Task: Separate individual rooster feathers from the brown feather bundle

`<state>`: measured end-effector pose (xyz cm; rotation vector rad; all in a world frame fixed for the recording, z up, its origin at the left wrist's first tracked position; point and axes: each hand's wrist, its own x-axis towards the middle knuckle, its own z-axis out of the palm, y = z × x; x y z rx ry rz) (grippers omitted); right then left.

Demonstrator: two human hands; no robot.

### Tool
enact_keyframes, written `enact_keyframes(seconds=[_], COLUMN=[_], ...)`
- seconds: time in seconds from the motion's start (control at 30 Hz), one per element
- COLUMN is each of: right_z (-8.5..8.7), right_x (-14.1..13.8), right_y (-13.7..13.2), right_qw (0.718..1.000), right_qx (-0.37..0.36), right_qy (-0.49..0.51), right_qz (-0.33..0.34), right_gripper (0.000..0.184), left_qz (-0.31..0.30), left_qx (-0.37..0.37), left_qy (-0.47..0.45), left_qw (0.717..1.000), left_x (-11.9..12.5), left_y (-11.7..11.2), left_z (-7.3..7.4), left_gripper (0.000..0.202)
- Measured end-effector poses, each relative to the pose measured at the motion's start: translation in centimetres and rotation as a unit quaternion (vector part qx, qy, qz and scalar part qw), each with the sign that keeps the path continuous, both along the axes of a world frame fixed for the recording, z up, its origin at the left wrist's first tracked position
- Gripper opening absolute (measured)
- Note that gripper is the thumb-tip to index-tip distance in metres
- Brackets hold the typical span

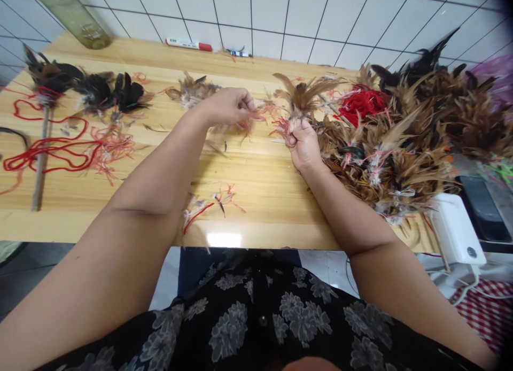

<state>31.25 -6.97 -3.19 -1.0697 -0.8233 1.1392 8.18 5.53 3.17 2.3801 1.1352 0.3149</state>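
Observation:
Upright above my right hand (pixel 304 144) stands a tuft of brown feathers (pixel 306 99), its lower end held in my closed fingers. Loose red threads stick out at the left of that fist. My left hand (pixel 232 108) is pinched closed over the table, a short way to the left. Pale and pinkish thread bits lie around its fingertips, and what it holds is blurred. Behind the left wrist rests another small feather tuft (pixel 192 90). A large heap of brown feather bunches (pixel 360 162) lies beside my right forearm, with a bundle of red cord (pixel 363 103) behind.
On the left lie a stick topped with dark feathers (pixel 41 162), black feather bunches (pixel 130 93) and looped red cord (pixel 52 156). A marker (pixel 188 44) and a bottle (pixel 86 23) are near the tiled wall. A white device (pixel 459 226) and a phone (pixel 483 208) sit at right.

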Motion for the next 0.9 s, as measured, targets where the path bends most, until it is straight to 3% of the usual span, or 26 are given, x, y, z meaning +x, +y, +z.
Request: enact_keyframes(seconds=[0.13,0.3,0.47,0.73,0.9], right_z=[0.0,0.1,0.5,0.2,0.4], right_x=[-0.1,-0.2,-0.4,-0.3,-0.5], right_y=[-0.1,-0.2,-0.4,-0.1,-0.3], right_qw=[1.0,1.0,0.999,1.0,1.0], right_qx=[-0.001,0.0,-0.03,-0.004,-0.007], right_qy=[-0.015,0.002,0.015,-0.006,-0.017], right_qz=[-0.001,-0.001,-0.012,0.004,0.001], right_gripper=[0.043,0.043,0.039,0.049,0.051], left_qz=[0.046,0.029,0.003,0.064,0.085], left_qx=[-0.02,0.002,0.035,0.068,0.061], left_qy=[0.073,0.113,0.142,0.065,0.073], left_qw=[0.996,0.993,0.989,0.994,0.992], left_x=[-0.4,-0.4,-0.8,-0.2,0.4], left_y=[0.8,1.8,2.0,2.1,1.1], left_z=[0.4,0.0,0.4,-1.2,-0.5], left_gripper=[0.046,0.041,0.054,0.026,0.026])
